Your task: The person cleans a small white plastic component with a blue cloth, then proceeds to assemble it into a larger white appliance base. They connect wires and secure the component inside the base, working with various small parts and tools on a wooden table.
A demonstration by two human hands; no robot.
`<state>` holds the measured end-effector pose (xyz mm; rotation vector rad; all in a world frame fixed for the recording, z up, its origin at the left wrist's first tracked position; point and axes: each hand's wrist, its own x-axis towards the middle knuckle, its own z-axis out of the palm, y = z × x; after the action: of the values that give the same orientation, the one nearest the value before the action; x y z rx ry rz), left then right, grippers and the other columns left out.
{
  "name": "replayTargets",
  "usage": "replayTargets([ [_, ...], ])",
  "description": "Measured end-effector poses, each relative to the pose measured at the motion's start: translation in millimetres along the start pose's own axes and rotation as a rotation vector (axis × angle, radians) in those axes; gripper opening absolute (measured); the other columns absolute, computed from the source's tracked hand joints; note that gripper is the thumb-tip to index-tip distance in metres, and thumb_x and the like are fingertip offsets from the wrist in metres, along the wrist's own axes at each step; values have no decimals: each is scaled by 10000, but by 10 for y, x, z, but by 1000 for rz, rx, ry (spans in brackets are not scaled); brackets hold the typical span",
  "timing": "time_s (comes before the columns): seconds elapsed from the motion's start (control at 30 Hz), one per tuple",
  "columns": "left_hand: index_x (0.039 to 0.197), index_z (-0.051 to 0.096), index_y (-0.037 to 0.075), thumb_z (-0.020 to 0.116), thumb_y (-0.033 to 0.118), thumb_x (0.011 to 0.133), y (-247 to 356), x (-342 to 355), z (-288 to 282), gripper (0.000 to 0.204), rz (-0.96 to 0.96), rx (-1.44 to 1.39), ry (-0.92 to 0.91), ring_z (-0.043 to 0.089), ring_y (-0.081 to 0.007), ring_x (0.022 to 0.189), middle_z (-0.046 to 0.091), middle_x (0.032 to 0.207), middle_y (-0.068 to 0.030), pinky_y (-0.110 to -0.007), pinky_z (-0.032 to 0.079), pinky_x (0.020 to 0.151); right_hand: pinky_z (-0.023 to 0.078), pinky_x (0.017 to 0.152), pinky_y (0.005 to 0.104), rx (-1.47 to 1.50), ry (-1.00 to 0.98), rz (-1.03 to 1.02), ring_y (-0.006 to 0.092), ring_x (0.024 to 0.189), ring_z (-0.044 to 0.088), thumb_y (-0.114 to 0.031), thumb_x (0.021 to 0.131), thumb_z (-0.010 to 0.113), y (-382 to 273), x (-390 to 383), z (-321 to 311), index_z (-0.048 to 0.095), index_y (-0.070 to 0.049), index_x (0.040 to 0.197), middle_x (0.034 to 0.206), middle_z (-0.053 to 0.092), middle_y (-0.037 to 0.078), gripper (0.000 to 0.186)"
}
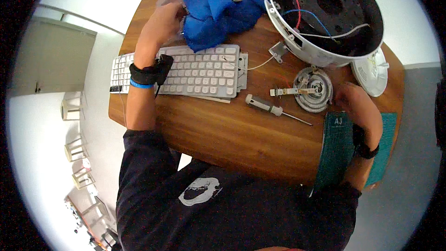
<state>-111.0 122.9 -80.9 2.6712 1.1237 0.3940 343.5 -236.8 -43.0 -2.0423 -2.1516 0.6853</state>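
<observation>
Indoors, cloth (213, 14) on wooden table (218, 132), chairs (70, 152) leftward.

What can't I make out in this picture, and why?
In the head view:
Left hand: fingers blurred beside the blue cloth; grip unclear.
Right hand: fingertips dark and blurred; contact with the round disc unclear.
Keyboard: partly hidden by the left forearm; key markings too small.
White round housing: cut off by the top edge.
Green mat: partly covered by the right forearm.

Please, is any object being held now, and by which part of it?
It cannot be told: the left hand is beside the blue cloth, the right hand beside the round grey disc.
</observation>
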Motion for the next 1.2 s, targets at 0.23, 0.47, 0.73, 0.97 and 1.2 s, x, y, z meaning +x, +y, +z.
replayTargets([
  [0.23,1020,751,-26,684,-21,879,357,-157,-287,156,-141,-63,85,788,-316,858,785,948,-189,-422,591,761,558,821,470,18,-23,69,413,943,695,17,813,775,-391,-5,-176,684,-3,975,953,704,183,187],
  [0.47,1050,732,-11,771,-3,934,949,-359,-603,122,51,-69,212,741,-239,784,761,918,-136,-349,565,749,556,842,470,73,62,-29,413,957,690,-3,832,788,-394,-74,-161,674,-12,970,971,700,173,179],
  [0.73,1052,688,30,765,-43,956,1758,-529,-602,143,269,-511,21,689,-167,1086,741,1159,-80,-317,540,978,561,849,459,113,21,-41,407,967,695,-2,849,780,-230,-47,-134,670,-4,988,1001,695,174,178],
  [0.97,1026,622,42,725,11,1037,1731,-301,-459,108,171,-585,-78,714,-111,996,731,1084,-61,-253,561,816,568,922,522,11,66,-66,460,1068,686,-132,944,745,-332,-193,-176,686,-22,1117,1122,697,203,213],
  [1.2,1087,623,36,813,149,1002,1129,-131,-541,237,126,-558,34,755,-141,800,732,915,-80,-286,569,669,577,848,466,179,-46,-295,418,1016,686,-86,937,785,-1273,-54,-332,649,-47,1167,1143,650,161,271],
])
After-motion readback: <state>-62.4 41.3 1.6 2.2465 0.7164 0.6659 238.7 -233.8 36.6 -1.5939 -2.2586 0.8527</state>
